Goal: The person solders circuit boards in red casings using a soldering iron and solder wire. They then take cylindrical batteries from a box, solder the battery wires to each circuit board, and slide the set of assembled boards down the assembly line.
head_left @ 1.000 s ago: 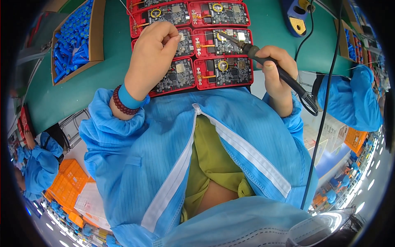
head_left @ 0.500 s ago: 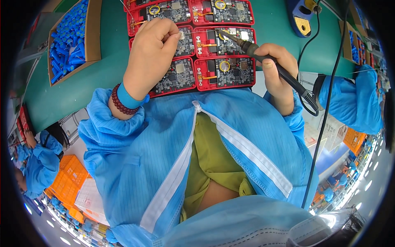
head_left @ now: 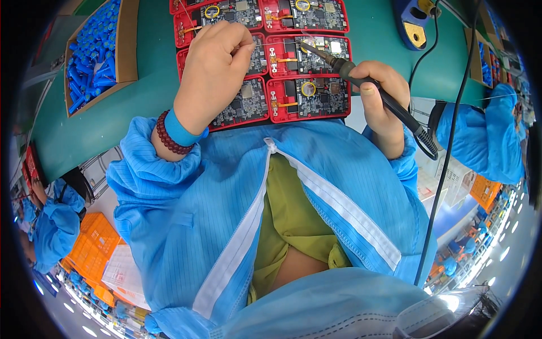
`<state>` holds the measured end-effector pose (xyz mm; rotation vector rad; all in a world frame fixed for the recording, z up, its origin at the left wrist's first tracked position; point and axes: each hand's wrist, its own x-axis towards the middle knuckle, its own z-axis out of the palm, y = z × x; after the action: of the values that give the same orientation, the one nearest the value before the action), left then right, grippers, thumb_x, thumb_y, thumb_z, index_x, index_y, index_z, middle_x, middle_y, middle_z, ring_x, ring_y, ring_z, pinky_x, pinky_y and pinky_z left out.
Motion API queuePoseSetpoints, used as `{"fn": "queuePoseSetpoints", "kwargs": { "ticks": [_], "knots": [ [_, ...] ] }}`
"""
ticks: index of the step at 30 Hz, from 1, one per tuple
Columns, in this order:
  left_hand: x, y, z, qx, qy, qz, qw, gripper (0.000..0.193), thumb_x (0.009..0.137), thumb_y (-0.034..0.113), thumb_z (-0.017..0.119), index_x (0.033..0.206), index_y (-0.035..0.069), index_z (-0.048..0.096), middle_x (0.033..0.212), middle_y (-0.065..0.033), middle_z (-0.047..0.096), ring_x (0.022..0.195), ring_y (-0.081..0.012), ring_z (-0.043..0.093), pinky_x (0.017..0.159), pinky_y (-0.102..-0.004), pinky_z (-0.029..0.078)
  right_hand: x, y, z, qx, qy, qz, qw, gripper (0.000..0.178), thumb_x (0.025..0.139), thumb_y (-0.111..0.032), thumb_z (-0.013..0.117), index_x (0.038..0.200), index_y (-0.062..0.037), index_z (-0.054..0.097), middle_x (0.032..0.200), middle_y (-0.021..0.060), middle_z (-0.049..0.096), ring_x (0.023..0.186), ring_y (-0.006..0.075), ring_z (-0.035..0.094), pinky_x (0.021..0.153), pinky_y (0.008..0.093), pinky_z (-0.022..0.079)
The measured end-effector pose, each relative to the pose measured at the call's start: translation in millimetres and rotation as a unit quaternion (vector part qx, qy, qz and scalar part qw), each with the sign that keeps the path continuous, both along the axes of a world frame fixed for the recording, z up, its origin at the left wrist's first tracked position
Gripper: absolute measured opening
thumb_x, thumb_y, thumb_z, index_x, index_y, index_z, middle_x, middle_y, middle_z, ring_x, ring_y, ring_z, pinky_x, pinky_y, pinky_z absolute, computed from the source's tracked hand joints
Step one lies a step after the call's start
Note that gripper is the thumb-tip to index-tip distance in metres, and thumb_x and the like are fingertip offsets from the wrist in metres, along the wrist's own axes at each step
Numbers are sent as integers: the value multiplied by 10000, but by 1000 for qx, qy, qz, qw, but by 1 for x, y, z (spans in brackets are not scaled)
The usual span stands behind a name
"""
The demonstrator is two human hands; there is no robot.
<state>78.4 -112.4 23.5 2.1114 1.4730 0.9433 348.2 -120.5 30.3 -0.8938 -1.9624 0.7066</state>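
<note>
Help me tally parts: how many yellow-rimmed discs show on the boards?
4: one disc upper left, one upper right, one middle right by the iron, one lower right. The left hand may hide more.

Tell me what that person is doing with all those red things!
The person's right hand holds a soldering iron, its tip over a circuit board in a red case. The left hand seems to pinch a thin wire that runs toward the tip. More red cases with boards lie around it, and a cardboard box of blue cylinders sits left.
</note>
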Motion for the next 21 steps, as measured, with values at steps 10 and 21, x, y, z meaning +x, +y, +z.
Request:
{"fn": "queuePoseSetpoints", "kwargs": {
  "ticks": [10, 21],
  "knots": [
    [-8, 8, 10, 9, -25, 11, 1000, 57, 830, 46, 577, 855, 4, 546, 779, -90, 512, 703, -209, 482, 655, -316, 415, 5, 6, 14, -9, 81, -52, 995, 241, 874, -213, 613, 923, 23, 612, 782, 91, 629, 618, 147, 566, 553, 257, 441],
    [-2, 51, 5, 71, 45, 27, 996, 71, 814, 89, 583, 821, 22, 560, 805, -115, 528, 783, -286, 498, 710, -376, 411, -13, 52, 6, 1, 67, -35, 997, 123, 856, -91, 605, 897, 23, 623, 765, 82, 626, 609, 134, 543, 543, 251, 423]
  ]
}}
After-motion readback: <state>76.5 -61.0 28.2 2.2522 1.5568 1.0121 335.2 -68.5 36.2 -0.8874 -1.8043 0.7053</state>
